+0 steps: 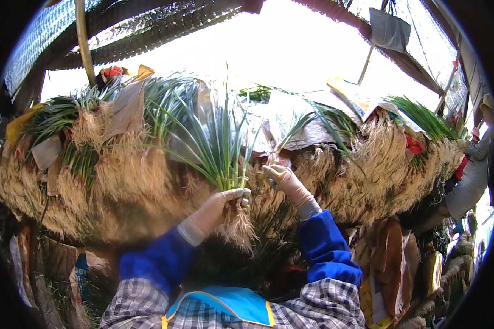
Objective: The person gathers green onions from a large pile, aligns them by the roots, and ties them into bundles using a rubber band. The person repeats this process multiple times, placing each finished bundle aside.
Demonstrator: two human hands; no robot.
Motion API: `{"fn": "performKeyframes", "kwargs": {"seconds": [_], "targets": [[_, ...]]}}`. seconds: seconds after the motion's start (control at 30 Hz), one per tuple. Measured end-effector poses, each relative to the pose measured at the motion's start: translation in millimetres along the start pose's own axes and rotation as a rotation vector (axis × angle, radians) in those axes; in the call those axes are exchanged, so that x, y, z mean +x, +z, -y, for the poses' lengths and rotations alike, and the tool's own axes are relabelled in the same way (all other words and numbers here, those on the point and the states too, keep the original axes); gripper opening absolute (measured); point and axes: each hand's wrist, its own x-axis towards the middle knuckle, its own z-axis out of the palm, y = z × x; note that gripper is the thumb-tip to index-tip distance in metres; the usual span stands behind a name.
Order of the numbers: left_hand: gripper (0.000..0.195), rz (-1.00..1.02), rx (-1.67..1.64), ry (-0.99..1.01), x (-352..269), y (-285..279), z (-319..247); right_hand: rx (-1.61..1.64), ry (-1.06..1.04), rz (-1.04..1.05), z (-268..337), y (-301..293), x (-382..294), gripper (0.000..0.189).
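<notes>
My left hand (pixel 230 201), in a pale glove, is closed around the lower stems of a bunch of spring onions (pixel 226 160). Their long green leaves fan upward, and the pale roots (pixel 238 230) dangle below my fist. To its right, my gloved right hand (pixel 286 181) is raised with curled fingers. Just above those fingertips is the reddish base of another spring onion plant (pixel 273 154), its leaves arching to the right. Whether the fingers grip this plant is not clear. Behind both hands lies a long heap of spring onions (pixel 127 168), roots facing me.
Sacking cloth (pixel 300 135) covers part of the heap, with another cloth piece (pixel 127 107) at left. A wooden pole (pixel 84 41) rises behind. At far right stands another person (pixel 473 164) beside the heap. Brown sacks (pixel 389 263) hang below right; shade netting (pixel 53 41) is overhead.
</notes>
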Motion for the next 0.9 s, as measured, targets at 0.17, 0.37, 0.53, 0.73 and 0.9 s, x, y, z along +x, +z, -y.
{"fn": "performKeyframes", "kwargs": {"seconds": [0.17, 0.37, 0.53, 0.73, 0.9], "targets": [[0.021, 0.015, -0.027, -0.054, -3.5, -11.8, 7.4, 0.734, 0.134, 0.219, 2.8, 58.8, -3.7, 0.025], [0.019, -0.090, 0.063, 0.013, 10.6, -24.4, 21.0, -0.578, -0.330, -0.382, 4.8, 93.2, -1.9, 0.025], [0.015, -0.082, 0.031, 0.130, -5.8, 2.9, 25.4, -0.736, -0.285, -0.389, -37.6, 85.7, -19.2, 0.026], [0.031, 0.183, 0.004, 0.336, -15.3, 6.7, -22.7, -0.656, 0.118, 0.505, -34.9, 36.2, -57.4, 0.031], [0.026, -0.039, 0.051, 0.162, 38.5, -7.5, -26.3, -0.732, 0.060, -0.639, -10.3, -29.3, 29.0, 0.045]]}}
